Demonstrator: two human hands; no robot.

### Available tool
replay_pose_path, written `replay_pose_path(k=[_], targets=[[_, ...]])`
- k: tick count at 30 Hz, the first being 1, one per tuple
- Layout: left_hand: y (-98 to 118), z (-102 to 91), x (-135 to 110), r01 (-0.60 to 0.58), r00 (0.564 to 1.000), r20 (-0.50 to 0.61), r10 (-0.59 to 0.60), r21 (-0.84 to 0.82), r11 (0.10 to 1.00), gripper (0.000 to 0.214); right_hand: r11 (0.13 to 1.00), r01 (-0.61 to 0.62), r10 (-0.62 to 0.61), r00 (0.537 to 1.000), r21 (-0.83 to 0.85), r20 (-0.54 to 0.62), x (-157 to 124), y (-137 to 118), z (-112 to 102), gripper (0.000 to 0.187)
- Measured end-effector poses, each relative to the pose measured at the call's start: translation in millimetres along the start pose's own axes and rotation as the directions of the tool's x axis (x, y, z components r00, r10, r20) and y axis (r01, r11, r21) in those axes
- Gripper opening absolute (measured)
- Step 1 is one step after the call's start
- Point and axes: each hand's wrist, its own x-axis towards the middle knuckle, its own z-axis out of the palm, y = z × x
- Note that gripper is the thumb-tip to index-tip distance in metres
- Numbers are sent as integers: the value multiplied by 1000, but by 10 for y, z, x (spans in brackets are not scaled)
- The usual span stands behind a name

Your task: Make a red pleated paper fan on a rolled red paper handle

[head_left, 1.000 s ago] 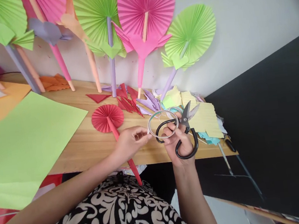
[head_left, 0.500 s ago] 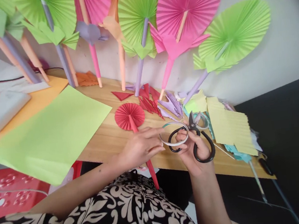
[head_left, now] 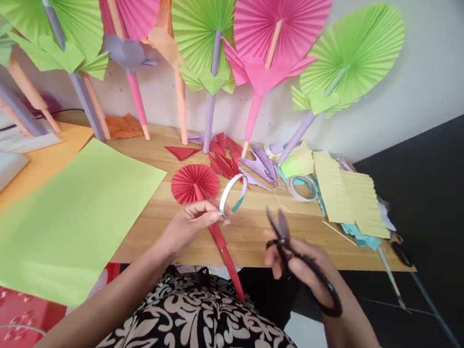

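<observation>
My left hand (head_left: pixel 195 220) pinches the lower edge of a thin roll of tape (head_left: pixel 225 195), white with a green patch, held up over the table. Black-handled scissors (head_left: pixel 281 230) are in my right hand (head_left: pixel 305 266), blades parted a little and pointing up and away. Below and behind my left hand lies a small red pleated paper fan (head_left: pixel 194 184) with a rolled red handle (head_left: pixel 229 263) that sticks out past the table's front edge. Another tape roll (head_left: pixel 302 188) rests on the wood beyond the scissors.
Large paper fans in green (head_left: pixel 210 25) and pink (head_left: pixel 286 11) lean along the wall. A light green sheet (head_left: pixel 73 214) covers the left side. Red scraps (head_left: pixel 224 163), purple scraps (head_left: pixel 260 165) and pleated yellow paper (head_left: pixel 347 194) lie on the wooden table (head_left: pixel 150 228). A red stool (head_left: pixel 8 311) stands lower left.
My left hand has drawn the tape roll left, away from my right hand, and turned it. My right hand has lowered toward me with the scissors. The view has shifted slightly.
</observation>
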Motion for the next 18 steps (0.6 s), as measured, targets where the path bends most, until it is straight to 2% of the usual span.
replay_pose_path(k=[2, 5, 9, 13, 18], targets=[[-15, -26, 2, 18, 1000, 13, -18, 1, 1000, 30, 998, -55, 61, 985, -43, 162, -49, -56, 51, 52], [-30, -36, -2, 34, 998, 47, -35, 12, 999, 32, 992, -122, 129, 957, -42, 260, -3, -106, 154, 52], [6, -16, -12, 56, 995, 86, -56, 2, 998, 31, 984, -168, 177, 942, -54, 286, 82, -124, 227, 45], [50, 18, -12, 33, 991, 127, -41, 64, 997, 30, 981, -178, 192, 936, -72, 294, 110, -189, 243, 37], [46, 79, -9, 26, 988, 150, -44, 121, 992, 25, 986, -159, 166, 947, -47, 275, 131, -190, 235, 40]])
